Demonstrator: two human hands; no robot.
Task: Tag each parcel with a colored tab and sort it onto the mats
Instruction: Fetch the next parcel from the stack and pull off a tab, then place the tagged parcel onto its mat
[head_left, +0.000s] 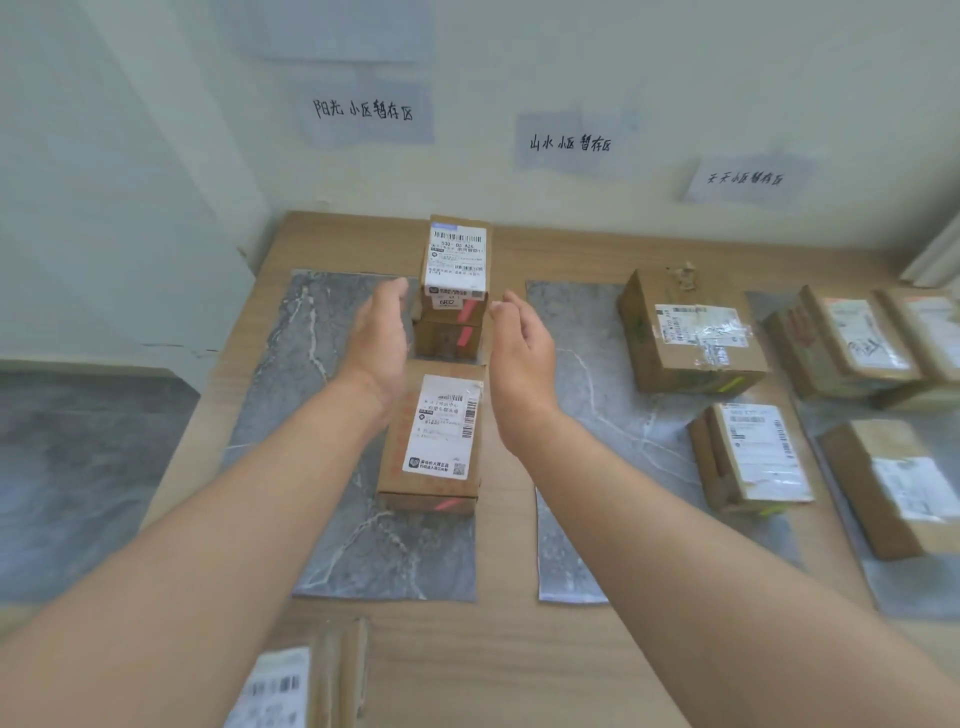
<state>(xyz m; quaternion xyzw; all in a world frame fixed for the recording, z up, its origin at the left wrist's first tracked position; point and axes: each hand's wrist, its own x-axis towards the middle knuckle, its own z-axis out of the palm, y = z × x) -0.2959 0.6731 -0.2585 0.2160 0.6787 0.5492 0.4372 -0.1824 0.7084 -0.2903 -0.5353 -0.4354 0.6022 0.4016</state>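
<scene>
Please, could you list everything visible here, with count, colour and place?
Table: one, light wood, under everything.
Mats: three, grey marbled, side by side on table.
Left-mat parcels: three, brown, two stacked at far end, pink tabs.
Middle-mat parcels: two, brown, green tabs.
Right-mat parcels: at least three, brown.
Near-edge parcel: one, brown, off the mats.
Wall signs: three, white paper, handwritten.
Left hand: one, open, left of the stack.
Right hand: one, open, right of the stack.
</scene>
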